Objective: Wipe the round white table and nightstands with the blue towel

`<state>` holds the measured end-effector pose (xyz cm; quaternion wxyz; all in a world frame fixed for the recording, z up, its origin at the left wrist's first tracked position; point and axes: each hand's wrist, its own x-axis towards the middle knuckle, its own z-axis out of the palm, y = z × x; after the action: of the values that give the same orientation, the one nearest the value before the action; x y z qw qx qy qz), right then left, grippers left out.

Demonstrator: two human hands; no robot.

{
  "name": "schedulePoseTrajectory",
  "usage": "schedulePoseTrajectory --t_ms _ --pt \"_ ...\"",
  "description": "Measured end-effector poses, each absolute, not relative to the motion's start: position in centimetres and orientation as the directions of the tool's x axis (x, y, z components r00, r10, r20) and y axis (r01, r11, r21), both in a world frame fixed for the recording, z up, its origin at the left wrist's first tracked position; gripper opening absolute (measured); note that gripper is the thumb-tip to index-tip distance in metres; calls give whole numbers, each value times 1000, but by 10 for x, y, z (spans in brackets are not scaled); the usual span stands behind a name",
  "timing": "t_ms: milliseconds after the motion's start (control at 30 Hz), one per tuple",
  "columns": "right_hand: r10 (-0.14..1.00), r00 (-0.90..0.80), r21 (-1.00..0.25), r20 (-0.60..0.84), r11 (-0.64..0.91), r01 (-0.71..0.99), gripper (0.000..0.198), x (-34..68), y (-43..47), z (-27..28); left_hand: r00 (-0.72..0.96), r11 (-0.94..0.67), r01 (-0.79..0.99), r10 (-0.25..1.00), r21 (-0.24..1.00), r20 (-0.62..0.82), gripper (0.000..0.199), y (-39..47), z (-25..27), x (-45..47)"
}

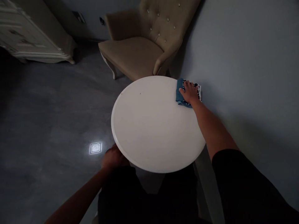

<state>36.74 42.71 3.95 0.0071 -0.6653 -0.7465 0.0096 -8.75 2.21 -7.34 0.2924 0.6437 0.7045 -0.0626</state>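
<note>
A round white table (154, 124) stands in front of me. My right hand (190, 92) presses a folded cloth (179, 93), blue with a black-and-white patterned part, against the tabletop at its far right edge. The thumb is apart and the fingers are spread over the cloth. Low on the left, my left hand (113, 157) is at the near-left rim of the table, close to my leg. Its fingers are dark and partly hidden by the rim, so their hold cannot be made out. Two small dark specks show on the far-left part of the tabletop.
A tan button-backed armchair (135, 56) stands just behind the table. To the right is a plain grey wall (252, 68). A pale carved cabinet (35, 37) is at the far left. A square light patch (95, 148) shows on the grey floor (63, 115).
</note>
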Motion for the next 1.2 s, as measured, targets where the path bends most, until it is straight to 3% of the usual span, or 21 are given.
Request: schedulePoseTrajectory --t_ms 267,433,567,833,1000,1200 --pt "992 -123 -25 20 124 992 87 365 378 43 -23 140 970 867 200 -497 62 21 -64 -84" --pt "986 -169 26 6 169 985 83 368 268 43 -32 146 964 894 223 -448 66 13 -68 -76" --pt "977 -215 -2 14 215 977 83 372 158 37 -30 141 961 907 237 -419 67 3 -64 -68" --pt "969 -248 12 13 247 969 89 368 0 19 -41 154 947 929 283 -368 56 -9 -50 -63" --pt "965 -263 2 -24 263 965 87 361 21 22 -48 167 947 919 274 -392 59 -7 -54 -66" --pt "968 -250 -27 6 250 968 84 342 147 35 -13 136 949 920 286 -392 58 2 -64 -71"
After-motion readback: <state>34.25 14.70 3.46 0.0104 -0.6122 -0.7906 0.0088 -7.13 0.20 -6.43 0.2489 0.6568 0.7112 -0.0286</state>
